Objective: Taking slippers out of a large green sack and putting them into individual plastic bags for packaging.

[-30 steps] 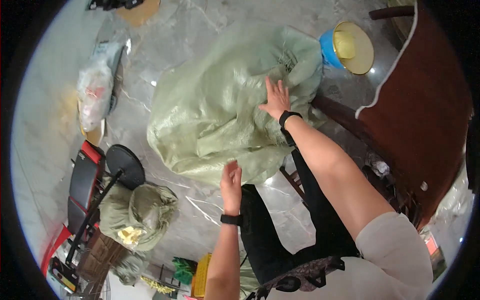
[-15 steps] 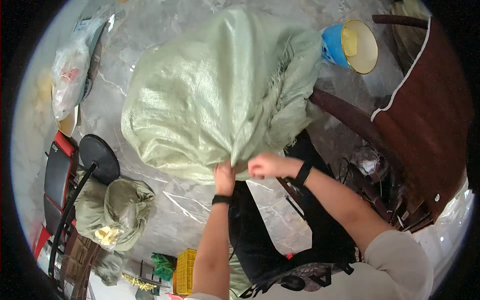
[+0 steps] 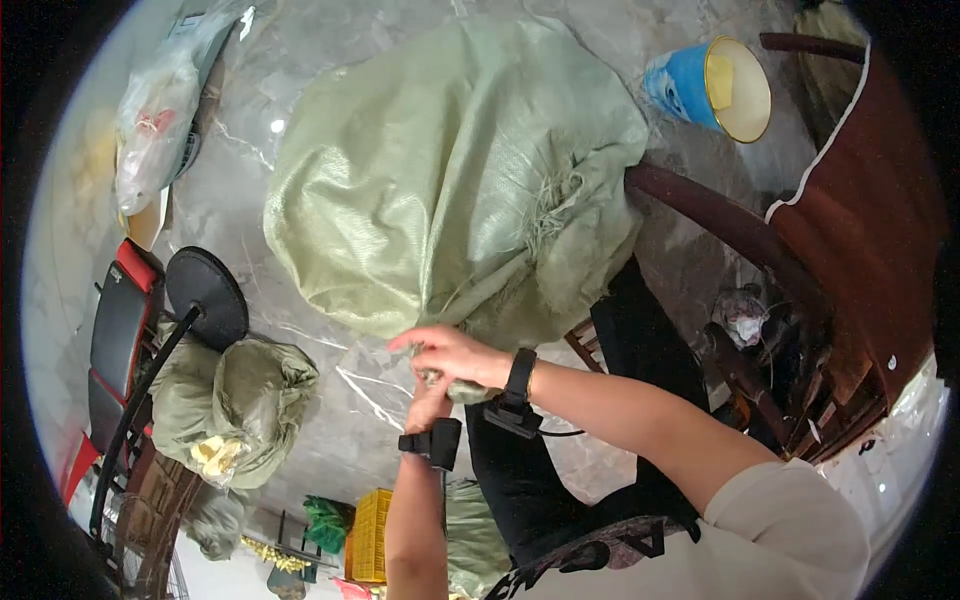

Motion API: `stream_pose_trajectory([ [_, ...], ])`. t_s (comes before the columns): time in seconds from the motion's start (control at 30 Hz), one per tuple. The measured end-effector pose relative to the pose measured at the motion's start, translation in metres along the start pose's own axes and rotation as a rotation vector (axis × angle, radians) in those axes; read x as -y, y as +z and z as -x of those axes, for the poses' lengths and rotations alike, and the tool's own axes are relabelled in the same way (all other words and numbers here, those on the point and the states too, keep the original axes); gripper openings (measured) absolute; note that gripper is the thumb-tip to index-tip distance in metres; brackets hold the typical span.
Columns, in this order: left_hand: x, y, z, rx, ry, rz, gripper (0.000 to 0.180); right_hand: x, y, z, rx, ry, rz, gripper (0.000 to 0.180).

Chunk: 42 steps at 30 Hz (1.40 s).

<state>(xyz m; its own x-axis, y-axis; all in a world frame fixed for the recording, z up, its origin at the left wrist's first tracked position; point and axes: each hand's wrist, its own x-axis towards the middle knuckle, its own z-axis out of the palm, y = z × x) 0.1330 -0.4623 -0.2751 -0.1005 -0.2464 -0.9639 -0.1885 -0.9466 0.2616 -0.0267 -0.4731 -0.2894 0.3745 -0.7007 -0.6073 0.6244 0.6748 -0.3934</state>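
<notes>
Since half a second ago, gathered tighter: right hand [image 3: 455,352] closed over left hand [image 3: 430,398], fingers of both pinching the neck of the big green woven sack [image 3: 440,190] lying on the floor [image 3: 690,250] by the blue bucket [image 3: 712,88]. Could slip free if the bunched weave slides through the grip.

Blue bucket [image 3: 700,85], dark wooden chair [image 3: 840,250], smaller green sack [image 3: 235,395], yellow crate [image 3: 370,535].

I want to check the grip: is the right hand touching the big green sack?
Touching. In the head view, the right hand closes its fingers on the gathered lower edge of the big green sack.
</notes>
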Motion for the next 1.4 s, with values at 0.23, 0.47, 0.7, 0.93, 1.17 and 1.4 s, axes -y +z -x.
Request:
stream_pose_trajectory([
  [0.23, -0.057, -0.055, -0.007, 0.093, 0.191, -0.04, 0.055, -0.024, -0.097, 0.028, -0.928, -0.219, 0.813, 0.026],
  [0.47, -0.073, -0.101, 0.014, 0.193, 0.293, -0.4, 0.056, -0.144, -0.094, 0.044, 0.375, 0.543, 1.145, 0.031],
  [0.7, -0.075, -0.106, 0.018, -0.328, 0.751, -1.208, 0.074, 0.006, -0.157, -0.06, -0.65, -0.182, 0.614, 0.057],
  [0.93, -0.063, 0.019, -0.03, 0.229, 1.144, -1.437, 0.044, 0.186, -0.074, -0.102, -0.69, -0.585, 1.127, 0.034],
  [1.17, -0.077, -0.022, -0.16, -0.183, 0.765, -1.935, 0.05, 0.052, -0.072, -0.06, -0.638, -0.862, 1.77, 0.049],
  [1.4, -0.095, -0.098, -0.128, -0.284, 0.986, -2.151, 0.04, -0.033, -0.111, -0.028, -0.046, -0.151, 1.838, 0.05],
])
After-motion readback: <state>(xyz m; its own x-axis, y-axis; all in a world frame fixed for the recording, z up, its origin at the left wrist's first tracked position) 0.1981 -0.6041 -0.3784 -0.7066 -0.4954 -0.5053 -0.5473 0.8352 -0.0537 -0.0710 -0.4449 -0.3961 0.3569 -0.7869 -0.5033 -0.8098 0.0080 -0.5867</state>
